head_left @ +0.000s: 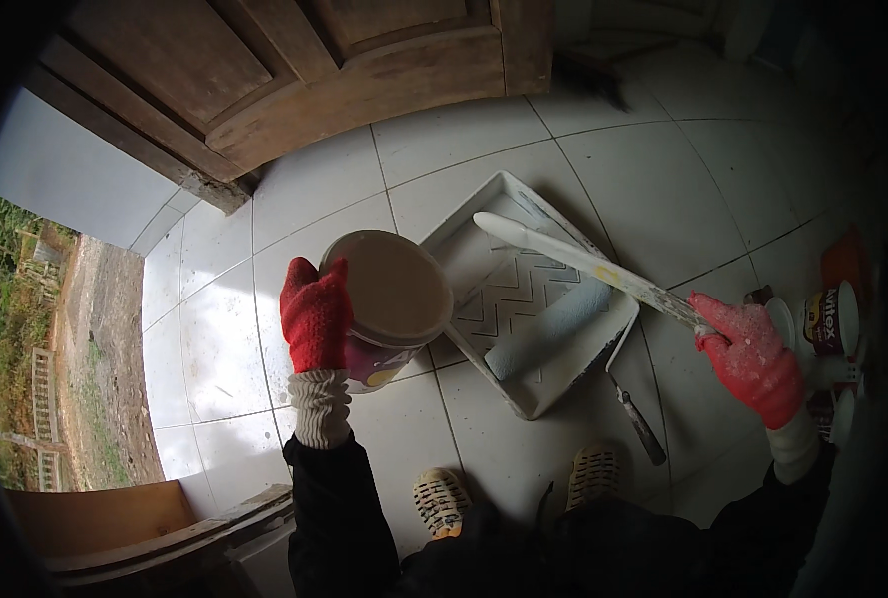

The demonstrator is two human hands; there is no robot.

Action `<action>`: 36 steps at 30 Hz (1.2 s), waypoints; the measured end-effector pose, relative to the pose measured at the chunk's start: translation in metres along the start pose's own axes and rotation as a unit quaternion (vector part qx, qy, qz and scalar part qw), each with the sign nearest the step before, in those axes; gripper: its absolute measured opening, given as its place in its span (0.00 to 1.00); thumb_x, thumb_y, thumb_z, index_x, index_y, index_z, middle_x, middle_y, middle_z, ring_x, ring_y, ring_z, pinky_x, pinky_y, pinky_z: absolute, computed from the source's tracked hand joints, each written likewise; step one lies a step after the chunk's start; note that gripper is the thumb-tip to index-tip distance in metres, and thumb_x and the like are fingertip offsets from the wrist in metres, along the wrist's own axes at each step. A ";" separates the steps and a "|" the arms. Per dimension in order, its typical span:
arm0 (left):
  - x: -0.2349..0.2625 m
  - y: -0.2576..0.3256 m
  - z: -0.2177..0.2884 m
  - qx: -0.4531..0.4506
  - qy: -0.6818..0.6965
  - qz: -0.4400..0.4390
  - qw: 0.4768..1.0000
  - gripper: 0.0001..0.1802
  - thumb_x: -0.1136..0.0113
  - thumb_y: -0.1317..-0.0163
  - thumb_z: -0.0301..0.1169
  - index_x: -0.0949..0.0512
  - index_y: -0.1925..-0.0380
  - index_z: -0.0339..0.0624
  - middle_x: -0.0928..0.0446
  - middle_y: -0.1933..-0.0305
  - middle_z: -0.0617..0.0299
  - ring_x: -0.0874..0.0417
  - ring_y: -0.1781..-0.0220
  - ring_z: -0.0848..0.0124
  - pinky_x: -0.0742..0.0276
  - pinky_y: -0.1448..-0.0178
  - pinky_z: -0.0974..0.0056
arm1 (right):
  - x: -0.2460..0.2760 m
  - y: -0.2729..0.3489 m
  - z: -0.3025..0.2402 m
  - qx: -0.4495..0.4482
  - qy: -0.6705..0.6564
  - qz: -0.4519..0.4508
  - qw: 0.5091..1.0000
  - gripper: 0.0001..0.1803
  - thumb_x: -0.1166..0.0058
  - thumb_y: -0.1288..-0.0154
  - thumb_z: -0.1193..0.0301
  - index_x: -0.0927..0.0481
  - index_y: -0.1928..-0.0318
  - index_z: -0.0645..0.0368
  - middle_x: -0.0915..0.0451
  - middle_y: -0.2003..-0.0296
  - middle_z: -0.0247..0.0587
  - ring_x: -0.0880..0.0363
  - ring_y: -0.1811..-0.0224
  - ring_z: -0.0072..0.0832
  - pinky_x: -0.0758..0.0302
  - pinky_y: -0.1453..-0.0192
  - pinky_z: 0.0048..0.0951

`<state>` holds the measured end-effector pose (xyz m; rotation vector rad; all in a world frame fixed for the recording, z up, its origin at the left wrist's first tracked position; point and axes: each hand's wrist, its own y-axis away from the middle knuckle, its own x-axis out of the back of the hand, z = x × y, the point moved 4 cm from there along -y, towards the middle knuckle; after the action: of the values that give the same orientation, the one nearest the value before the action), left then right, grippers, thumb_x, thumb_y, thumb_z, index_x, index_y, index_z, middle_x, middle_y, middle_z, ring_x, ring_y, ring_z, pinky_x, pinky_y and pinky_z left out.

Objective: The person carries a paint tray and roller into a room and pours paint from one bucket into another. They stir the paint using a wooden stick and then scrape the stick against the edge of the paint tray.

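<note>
My left hand (316,314), in a red knit glove, grips the rim of a round paint bucket (399,284) with pale paint inside. The bucket is held beside the left edge of a white paint tray (524,407) on the floor. My right hand (753,354), gloved in red with whitish smears, is closed around the handle of a paint-coated stirring stick (573,257). The stick's white end reaches over the tray. A paint roller (553,327) lies in the tray on its zigzag ridges, its dark handle (641,429) sticking out past the near right edge.
A panelled wooden door (364,110) stands at the back left. White floor tiles (683,179) surround the tray. Several paint containers (831,319) stand at the far right. My shoes (442,501) are just below the tray. An opening at left shows ground outside (110,369).
</note>
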<state>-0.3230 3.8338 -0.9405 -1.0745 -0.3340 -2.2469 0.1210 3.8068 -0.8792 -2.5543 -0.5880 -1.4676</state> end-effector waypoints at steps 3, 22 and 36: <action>0.002 0.004 0.001 0.014 0.022 -0.002 1.000 0.19 0.41 0.47 0.42 0.32 0.75 0.36 0.29 0.76 0.52 0.29 0.73 0.59 0.31 0.64 0.56 | -0.004 -0.002 -0.002 0.021 0.037 0.015 0.999 0.20 0.52 0.46 0.80 0.26 0.50 0.61 0.25 0.73 0.45 0.27 0.71 0.42 0.30 0.65 0.38; -0.002 0.046 -0.111 0.148 0.339 0.141 0.918 0.16 0.39 0.51 0.34 0.38 0.77 0.43 0.40 0.81 0.67 0.39 0.82 0.75 0.42 0.82 0.69 | -0.005 -0.014 -0.011 0.069 0.282 0.030 0.956 0.20 0.46 0.47 0.76 0.26 0.50 0.56 0.27 0.72 0.41 0.24 0.70 0.37 0.27 0.68 0.36; -0.068 0.196 -0.150 0.367 0.441 -0.037 0.818 0.22 0.47 0.37 0.43 0.32 0.51 0.38 0.26 0.57 0.56 0.22 0.69 0.67 0.26 0.66 0.63 | 0.000 -0.026 0.023 0.109 0.308 0.022 0.945 0.19 0.47 0.44 0.73 0.25 0.50 0.53 0.29 0.72 0.39 0.24 0.72 0.36 0.26 0.69 0.35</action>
<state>-0.2595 3.6404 -1.0954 0.4025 -0.7351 -2.0981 0.1288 3.8378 -0.8928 -1.7853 -0.5455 -1.9240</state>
